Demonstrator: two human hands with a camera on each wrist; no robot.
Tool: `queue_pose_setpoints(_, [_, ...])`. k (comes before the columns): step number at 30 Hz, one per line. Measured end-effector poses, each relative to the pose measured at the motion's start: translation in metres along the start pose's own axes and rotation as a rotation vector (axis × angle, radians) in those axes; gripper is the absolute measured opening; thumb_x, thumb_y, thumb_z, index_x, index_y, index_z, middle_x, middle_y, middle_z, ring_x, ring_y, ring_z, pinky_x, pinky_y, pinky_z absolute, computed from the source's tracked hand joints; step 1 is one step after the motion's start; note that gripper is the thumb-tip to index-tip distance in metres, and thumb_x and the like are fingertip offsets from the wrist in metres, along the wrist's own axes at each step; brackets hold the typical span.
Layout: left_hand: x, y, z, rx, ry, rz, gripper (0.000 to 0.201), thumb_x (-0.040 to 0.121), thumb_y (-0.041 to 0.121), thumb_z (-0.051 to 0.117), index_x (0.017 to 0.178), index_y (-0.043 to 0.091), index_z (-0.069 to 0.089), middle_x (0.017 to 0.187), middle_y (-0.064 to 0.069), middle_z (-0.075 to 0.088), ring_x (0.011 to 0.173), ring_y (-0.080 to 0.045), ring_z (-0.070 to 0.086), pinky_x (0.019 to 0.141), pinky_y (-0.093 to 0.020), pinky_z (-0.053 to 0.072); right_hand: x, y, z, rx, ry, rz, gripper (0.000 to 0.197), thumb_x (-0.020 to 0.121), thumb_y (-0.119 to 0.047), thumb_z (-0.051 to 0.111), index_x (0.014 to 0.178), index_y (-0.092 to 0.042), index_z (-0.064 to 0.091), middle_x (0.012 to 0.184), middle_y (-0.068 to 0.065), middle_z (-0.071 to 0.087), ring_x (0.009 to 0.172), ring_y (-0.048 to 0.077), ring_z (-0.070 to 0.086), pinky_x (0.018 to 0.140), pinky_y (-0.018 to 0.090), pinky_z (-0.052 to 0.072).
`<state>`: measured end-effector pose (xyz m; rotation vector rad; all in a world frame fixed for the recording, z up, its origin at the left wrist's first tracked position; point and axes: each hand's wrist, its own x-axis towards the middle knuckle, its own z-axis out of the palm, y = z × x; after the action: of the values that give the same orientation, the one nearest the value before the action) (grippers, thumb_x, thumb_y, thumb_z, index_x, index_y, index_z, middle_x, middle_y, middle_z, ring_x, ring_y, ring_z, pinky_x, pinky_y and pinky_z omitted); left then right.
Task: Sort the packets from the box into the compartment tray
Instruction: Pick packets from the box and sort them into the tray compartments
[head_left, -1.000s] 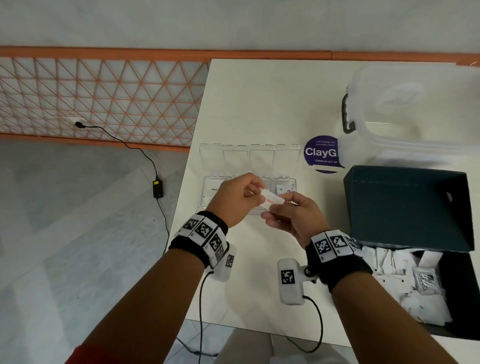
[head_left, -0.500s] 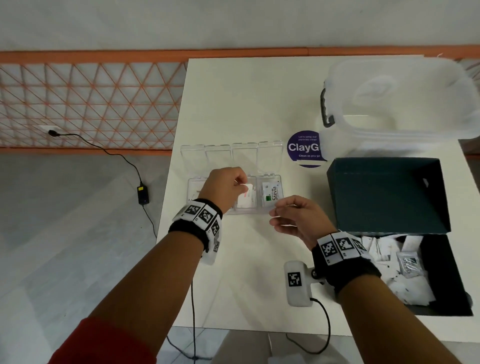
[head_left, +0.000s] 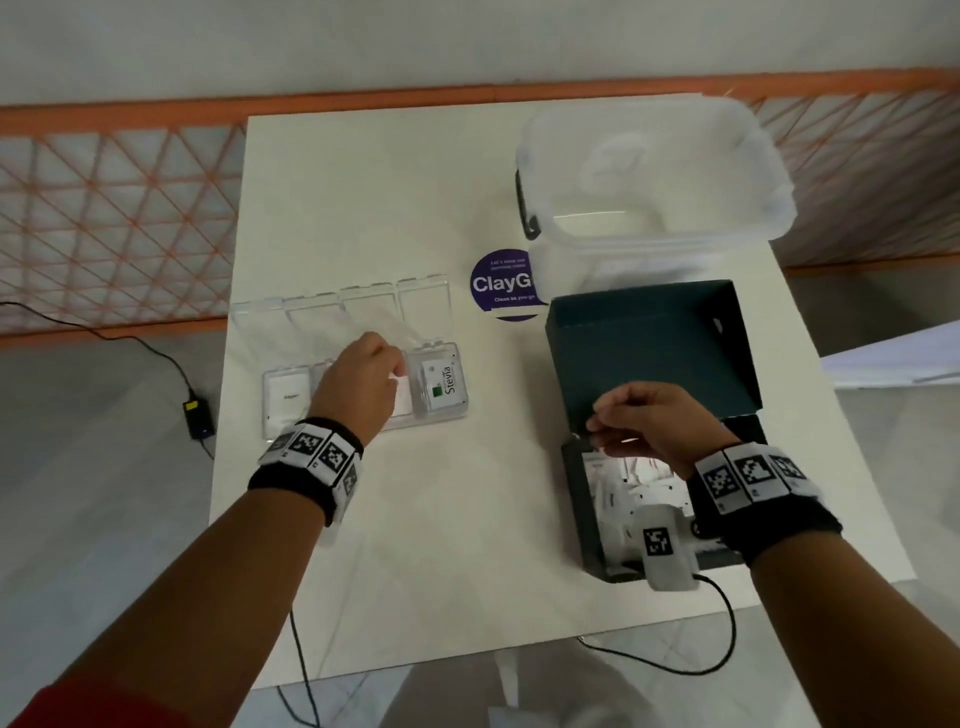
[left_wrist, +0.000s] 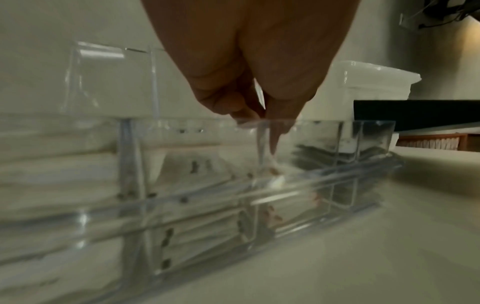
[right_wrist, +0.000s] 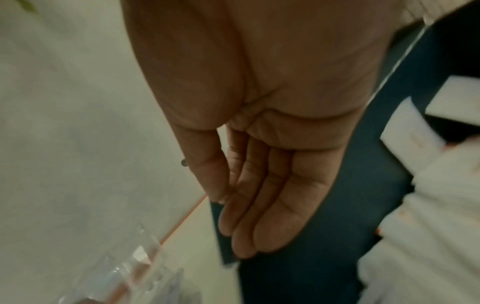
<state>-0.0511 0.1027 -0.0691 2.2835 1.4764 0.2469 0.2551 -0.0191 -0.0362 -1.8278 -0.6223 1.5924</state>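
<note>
Two hands were in my feed. My left hand (head_left: 358, 382) hung over the compartment tray (head_left: 363, 395), its fingertips dipped into the third compartment from the tray's left end, pinching a white packet (head_left: 401, 402) that reached down among the packets there; the left wrist view was smeared, so I could not read how firmly it held. My right hand (head_left: 644, 423) hovered over the dark box (head_left: 649, 353), well to the right of the tray, fingers straight and together in the right wrist view, holding nothing.

Much was hard to make out. My left hand hid the tray's second compartment. The tray's clear walls blurred the packets behind them. My right wrist and its camera covered part of the loose white packets (head_left: 623, 488) in the box. A Stevia packet (head_left: 441, 387) lay in the tray's rightmost compartment, and a white packet with small print (head_left: 288, 397) in its leftmost. The tray's lid (head_left: 343, 306) lay open on its far side.

All stood on a white table (head_left: 415, 519). Beyond the tray to the right lay a purple round sticker (head_left: 501, 286), partly under a frosted plastic tub (head_left: 649, 176). Left of the tray, off the table, grey floor carried a black cable with its adapter (head_left: 197, 415) and met an orange lattice panel (head_left: 114, 218).
</note>
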Motion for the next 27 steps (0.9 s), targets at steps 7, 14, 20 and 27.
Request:
queue_pose_setpoints(7, [-0.022, 0.091, 0.012, -0.119, 0.144, 0.319, 0.007, 0.079, 0.008, 0.07, 0.085, 0.007, 0.067, 0.092, -0.005, 0.059, 0.08, -0.022, 0.059, 0.067, -0.031, 0.049, -0.002, 0.007, -0.05, -0.42, -0.063, 0.031, 0.014, 0.081, 0.002, 0.071, 0.075, -0.01, 0.074, 0.074, 0.007, 0.075, 0.068, 0.012, 0.069, 0.068, 0.026, 0.056])
queue_pose_setpoints(14, [-0.054, 0.161, 0.068, -0.014, -0.341, 0.374, 0.076, 0.069, 0.066, 0.068, 0.131, 0.026, 0.053, 0.136, 0.005, 0.041, 0.122, -0.014, 0.039, 0.103, -0.037, 0.036, 0.002, 0.021, -0.07, -1.076, -0.126, -0.038, 0.028, 0.076, -0.014, 0.076, 0.103, -0.02, 0.074, 0.103, 0.001, 0.071, 0.094, 0.019, 0.065, 0.081, 0.026, 0.049])
queue_pose_setpoints(20, [-0.072, 0.158, 0.092, -0.016, -0.412, 0.217, 0.098, 0.059, 0.076, 0.066, 0.142, 0.031, 0.039, 0.151, 0.009, 0.024, 0.137, -0.011, 0.017, 0.11, -0.03, 0.014, 0.006, 0.043, -0.068, -1.374, -0.239, -0.025, 0.054, 0.073, -0.022, 0.081, 0.123, -0.016, 0.06, 0.12, 0.006, 0.063, 0.106, 0.024, 0.062, 0.086, 0.033, 0.053])
queue_pose_setpoints(27, [-0.077, 0.16, 0.095, -0.04, -0.389, 0.122, 0.091, 0.059, 0.068, 0.074, 0.138, 0.03, 0.046, 0.152, 0.012, 0.025, 0.136, -0.007, 0.017, 0.111, -0.034, 0.018, 0.003, 0.048, -0.051, -1.414, -0.325, -0.087, 0.046, 0.073, -0.032, 0.081, 0.115, -0.019, 0.066, 0.111, 0.004, 0.067, 0.097, 0.023, 0.064, 0.079, 0.029, 0.053])
